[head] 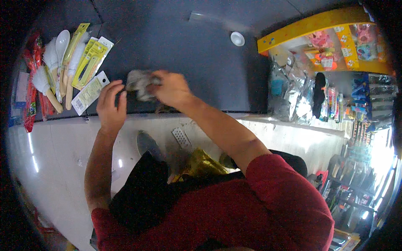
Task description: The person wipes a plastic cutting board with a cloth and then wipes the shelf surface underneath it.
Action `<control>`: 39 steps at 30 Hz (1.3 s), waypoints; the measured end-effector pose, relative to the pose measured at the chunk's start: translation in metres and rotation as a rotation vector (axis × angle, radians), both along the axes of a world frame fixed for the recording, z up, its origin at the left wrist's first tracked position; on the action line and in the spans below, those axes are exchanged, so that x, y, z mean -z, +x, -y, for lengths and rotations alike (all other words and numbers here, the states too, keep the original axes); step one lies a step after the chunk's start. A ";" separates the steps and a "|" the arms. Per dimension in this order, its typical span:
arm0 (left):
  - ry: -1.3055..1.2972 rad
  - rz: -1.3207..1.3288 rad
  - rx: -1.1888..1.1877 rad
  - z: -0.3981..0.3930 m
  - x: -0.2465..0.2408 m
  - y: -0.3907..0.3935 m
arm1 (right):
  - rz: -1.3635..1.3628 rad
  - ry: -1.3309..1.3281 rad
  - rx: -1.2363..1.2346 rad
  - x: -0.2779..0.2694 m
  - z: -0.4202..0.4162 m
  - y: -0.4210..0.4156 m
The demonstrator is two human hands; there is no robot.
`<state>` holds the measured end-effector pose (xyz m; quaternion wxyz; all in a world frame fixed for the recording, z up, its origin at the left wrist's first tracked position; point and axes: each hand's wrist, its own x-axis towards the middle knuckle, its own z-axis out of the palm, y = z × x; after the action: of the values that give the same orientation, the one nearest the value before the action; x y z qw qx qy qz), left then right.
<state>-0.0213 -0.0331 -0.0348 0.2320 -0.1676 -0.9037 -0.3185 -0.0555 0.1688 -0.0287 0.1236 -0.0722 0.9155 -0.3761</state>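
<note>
My right hand (pixel 174 89) grips a crumpled grey cloth (pixel 141 84), blurred by motion, against the dark shelf surface (pixel 201 59). Just left of the cloth, my left hand (pixel 111 105) is raised with thumb and fingers apart, holding nothing. Its fingertips are close to a white carded pack (pixel 91 93) with printing and a barcode; whether they touch cannot be seen. Beyond that pack lie yellow carded packs (pixel 92 64), a white spoon (pixel 62 40) and several brushes with white bristles and wooden handles (pixel 69 92).
Red plastic-wrapped goods (pixel 30 103) lie at the far left. A small white round dish (pixel 237 39) sits toward the back. On the right stand a yellow display box (pixel 301 28) and clear-bagged goods (pixel 295 91). A perforated white item (pixel 181 137) and gold wrapping (pixel 204 164) are on the floor below.
</note>
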 end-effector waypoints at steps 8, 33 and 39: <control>-0.289 0.151 -0.292 0.061 0.010 0.007 | -0.353 0.389 0.826 0.038 -0.218 -0.020; -0.387 0.096 -0.338 0.101 0.024 -0.031 | -0.345 0.621 0.249 0.010 -0.087 -0.128; -0.466 0.152 -0.330 0.098 0.010 -0.053 | -0.287 0.397 -0.106 0.043 0.040 -0.098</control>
<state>-0.0747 -0.1313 -0.0452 0.1678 -0.0428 -0.9823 -0.0721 -0.1530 0.1292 -0.0712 0.0238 -0.1473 0.9745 -0.1676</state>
